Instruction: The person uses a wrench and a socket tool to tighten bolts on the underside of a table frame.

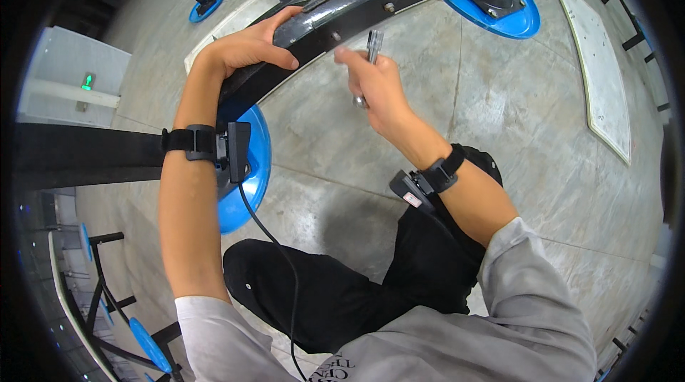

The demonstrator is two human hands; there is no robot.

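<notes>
My left hand [251, 47] grips a black metal beam [307, 41], its fingers over the top and the thumb against the near side. Two bolts show on the beam's side: one bolt [336, 37] lies between my hands, another bolt [389, 7] farther right. Just below the beam, my right hand [378, 89] is closed round a silver metal wrench [374, 45]. One end of the wrench sticks up past the fingers and a rounded end shows below the palm. The right fingertips look slightly blurred, and a small gap separates them from the beam.
Blue round seats [258, 168] are fixed to the black frame, with another blue seat [519, 18] at the far right. A white panel [592, 61] lies on the grey floor [421, 125]. A cable [275, 239] runs from my left wrist strap down across my leg.
</notes>
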